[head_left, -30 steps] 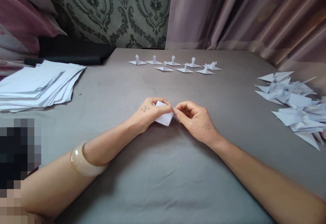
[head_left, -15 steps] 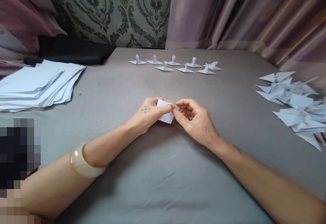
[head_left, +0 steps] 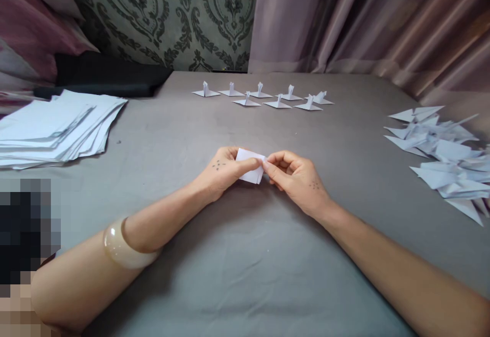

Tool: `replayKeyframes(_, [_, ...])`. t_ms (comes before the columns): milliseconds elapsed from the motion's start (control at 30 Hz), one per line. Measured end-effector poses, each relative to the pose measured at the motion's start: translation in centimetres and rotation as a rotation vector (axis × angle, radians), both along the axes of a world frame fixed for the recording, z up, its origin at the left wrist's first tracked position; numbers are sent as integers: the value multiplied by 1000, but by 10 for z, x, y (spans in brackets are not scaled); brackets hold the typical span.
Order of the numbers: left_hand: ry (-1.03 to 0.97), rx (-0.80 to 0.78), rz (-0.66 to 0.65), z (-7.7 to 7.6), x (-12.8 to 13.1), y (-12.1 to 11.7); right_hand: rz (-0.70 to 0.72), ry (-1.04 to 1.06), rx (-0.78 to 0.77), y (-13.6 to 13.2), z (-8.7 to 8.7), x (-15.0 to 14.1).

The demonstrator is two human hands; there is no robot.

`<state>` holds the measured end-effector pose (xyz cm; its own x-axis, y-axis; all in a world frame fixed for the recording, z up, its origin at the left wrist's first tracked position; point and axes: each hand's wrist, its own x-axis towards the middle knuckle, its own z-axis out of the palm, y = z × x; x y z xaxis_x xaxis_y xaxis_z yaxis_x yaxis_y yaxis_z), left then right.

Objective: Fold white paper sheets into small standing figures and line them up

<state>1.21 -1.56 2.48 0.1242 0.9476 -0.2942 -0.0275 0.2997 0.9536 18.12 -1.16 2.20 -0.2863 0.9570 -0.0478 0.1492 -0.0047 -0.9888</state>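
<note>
White paper (head_left: 251,175): small, folded in several layers; it is between the two hands, over the near middle of the table (head_left: 245,275).
Left hand (head_left: 227,168): pinches the paper, thumb across its face; the fingers behind are mostly hidden.
Right hand (head_left: 300,176): thumb and forefinger pinch the upper right corner; other fingers are curled.
Figures (head_left: 309,105): eight, in two rows at the far side; they look complete.
Pile (head_left: 454,152): pointed, folded, heaped at right; number cannot be told.
Sheets (head_left: 42,117): stacked flat at left; apparently not folded.
Progress: paper is partly folded, it seems; spread points not yet formed.
</note>
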Motion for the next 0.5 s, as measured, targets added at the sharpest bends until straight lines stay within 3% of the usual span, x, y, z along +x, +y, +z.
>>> replayKeyframes(300, [-61, -41, 42, -1, 1, 0, -10, -45, 183, -1, -7, -2])
replayKeyframes(500, [-84, -67, 62, -1, 2, 1, -2, -22, 204, 1, -9, -1])
